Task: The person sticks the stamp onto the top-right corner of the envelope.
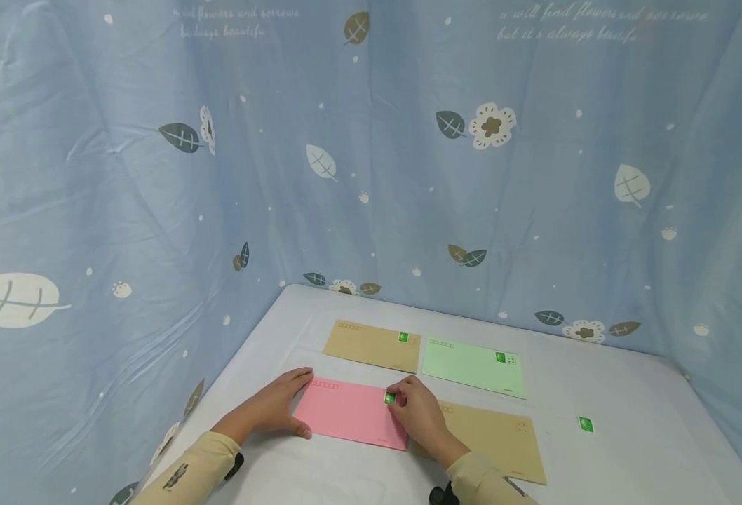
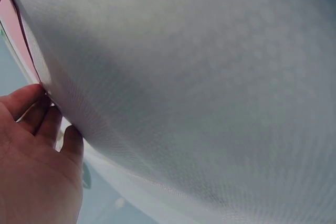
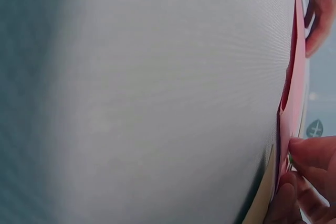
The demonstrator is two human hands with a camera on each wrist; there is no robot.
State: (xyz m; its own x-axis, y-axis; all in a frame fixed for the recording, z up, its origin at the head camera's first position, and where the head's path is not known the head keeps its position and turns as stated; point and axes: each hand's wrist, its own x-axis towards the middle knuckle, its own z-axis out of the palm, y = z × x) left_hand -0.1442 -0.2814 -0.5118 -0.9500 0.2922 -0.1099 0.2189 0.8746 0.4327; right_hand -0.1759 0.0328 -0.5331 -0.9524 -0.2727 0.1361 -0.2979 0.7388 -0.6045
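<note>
A pink envelope (image 1: 348,417) lies on the white-covered table, and my left hand (image 1: 273,407) rests at its left edge with thumb and fingers spread. In the left wrist view those fingers (image 2: 34,106) reach the edge of the table surface. My right hand (image 1: 420,414) pinches a small green postage stamp (image 1: 389,398) over the pink envelope's upper right corner. Seen from the right wrist, the fingertips (image 3: 302,148) are close together at the pink paper, mostly hiding the stamp.
Partly behind my right hand lies a brown envelope (image 1: 494,442) with a bare stamp corner. Farther back are another brown envelope (image 1: 371,347) and a light green one (image 1: 468,373), each bearing a green stamp. One loose stamp (image 1: 585,424) sits at the right. A blue patterned curtain (image 1: 402,161) surrounds the table.
</note>
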